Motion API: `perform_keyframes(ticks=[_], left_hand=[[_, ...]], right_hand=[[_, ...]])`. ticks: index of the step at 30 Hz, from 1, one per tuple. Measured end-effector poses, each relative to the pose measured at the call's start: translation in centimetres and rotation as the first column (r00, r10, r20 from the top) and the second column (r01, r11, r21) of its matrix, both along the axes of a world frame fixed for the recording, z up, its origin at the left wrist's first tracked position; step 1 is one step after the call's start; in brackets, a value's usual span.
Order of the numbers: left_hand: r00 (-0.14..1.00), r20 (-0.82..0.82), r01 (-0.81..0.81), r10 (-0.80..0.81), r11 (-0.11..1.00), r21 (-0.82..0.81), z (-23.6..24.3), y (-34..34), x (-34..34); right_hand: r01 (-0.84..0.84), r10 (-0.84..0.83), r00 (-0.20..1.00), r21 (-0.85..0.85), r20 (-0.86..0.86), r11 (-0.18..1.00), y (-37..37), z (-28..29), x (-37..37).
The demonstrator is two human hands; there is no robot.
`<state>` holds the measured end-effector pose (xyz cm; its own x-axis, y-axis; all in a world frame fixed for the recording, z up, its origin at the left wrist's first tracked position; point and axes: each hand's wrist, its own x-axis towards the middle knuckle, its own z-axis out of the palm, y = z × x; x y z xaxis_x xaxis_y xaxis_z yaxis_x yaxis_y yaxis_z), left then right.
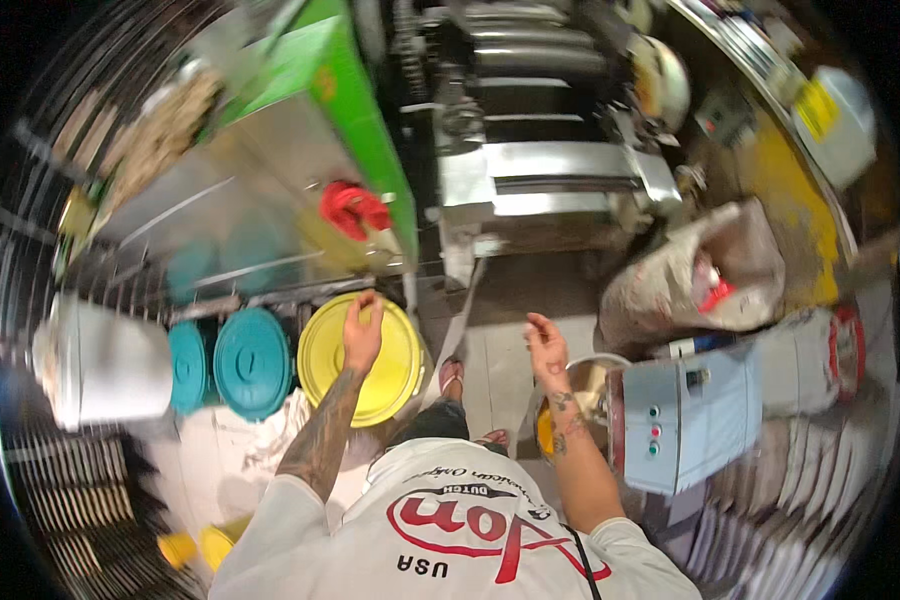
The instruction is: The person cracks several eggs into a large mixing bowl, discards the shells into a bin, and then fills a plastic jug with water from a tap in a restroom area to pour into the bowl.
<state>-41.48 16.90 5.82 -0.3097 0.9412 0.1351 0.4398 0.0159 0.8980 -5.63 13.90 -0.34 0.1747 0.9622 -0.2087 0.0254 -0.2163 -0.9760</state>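
My left hand (363, 333) is over a yellow lidded bucket (354, 400), its loosely curled fingers holding nothing I can see. My right hand (546, 346) hangs with fingers apart and empty over the tiled floor (505, 380), left of a light blue machine cabinet (710, 410) with buttons on its front. Two teal lidded buckets (252, 360) stand left of the yellow one. A metal roller machine (545, 160) lies ahead of both hands.
A green-and-steel unit (350, 130) with a red cloth (348, 210) is at upper left. A white container (110, 360) is at far left. A large sack (650, 280) is at right, below a shelf edge (790, 180). My sandalled feet (452, 376) show below.
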Motion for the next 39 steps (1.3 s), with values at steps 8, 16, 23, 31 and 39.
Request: perform_keyframes(ticks=[8, 16, 23, 31, 39], left_hand=[[0.925, -0.12, -0.341, 0.36, 0.927, 0.155, 3.5, 11.8, -6.4], [0.99, 0.058, -0.14, 0.13, 0.962, 0.233, -2.0, 14.7, -10.7], [0.968, 0.246, 0.104, -0.053, 0.975, -0.197, -5.2, 1.5, -14.5], [0.883, 0.09, -0.413, 0.461, 0.854, -0.317, -7.5, -16.0, -23.0], [0.724, 0.193, -0.635, 0.662, 0.75, -0.185, -7.1, -19.5, -22.5]], right_hand=[[-0.374, 0.384, 0.922, 0.344, 0.042, 0.861, 15.1, 11.0, -24.2], [-0.421, 0.368, 0.903, 0.293, 0.22, 0.858, 19.4, 9.9, -35.1], [-0.672, 0.679, 0.71, -0.108, 0.187, 0.733, 14.2, 13.9, -28.3], [-0.64, 0.337, 0.758, 0.739, 0.559, 0.213, 22.0, 46.4, -48.9], [-0.783, -0.136, -0.173, -0.052, 0.975, 0.62, 50.0, 49.5, -60.1]])
